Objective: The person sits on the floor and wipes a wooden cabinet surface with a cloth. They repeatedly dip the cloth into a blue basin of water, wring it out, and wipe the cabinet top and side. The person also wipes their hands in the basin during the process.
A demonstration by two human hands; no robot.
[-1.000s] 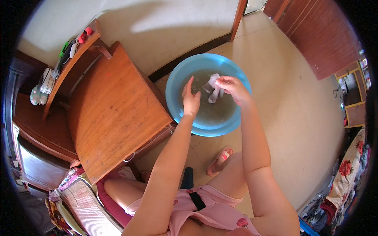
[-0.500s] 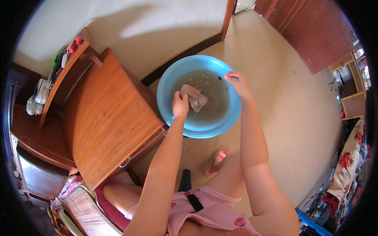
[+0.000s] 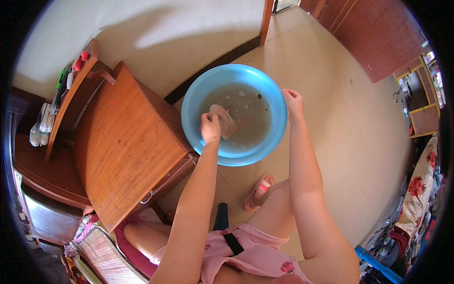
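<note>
A round light-blue basin (image 3: 236, 161) stands on the floor before me, with murky grey-brown water (image 3: 250, 120) in it. My left hand (image 3: 210, 128) is over the basin's left part, closed on a wet brownish-grey cloth (image 3: 224, 124). The cloth's lower end lies in the water. By the right rim is my right hand (image 3: 294, 102), fingers curled together; whether anything is in them is hidden. A small dark bit (image 3: 259, 96) and some pale froth (image 3: 241, 93) float near the far side of the water.
A wooden desk (image 3: 127, 146) with a raised shelf is close on the left, beside the basin. Behind stands a white wall (image 3: 189, 33). A brown door (image 3: 373, 38) is at the far right; piled fabrics (image 3: 416, 189) line the right edge. My sandalled foot (image 3: 259, 191) is just below the basin.
My right hand has shifted outward from the rim and its fingers have curled in. The cloth hangs lower and flatter in my left hand. The whole view has shifted slightly.
</note>
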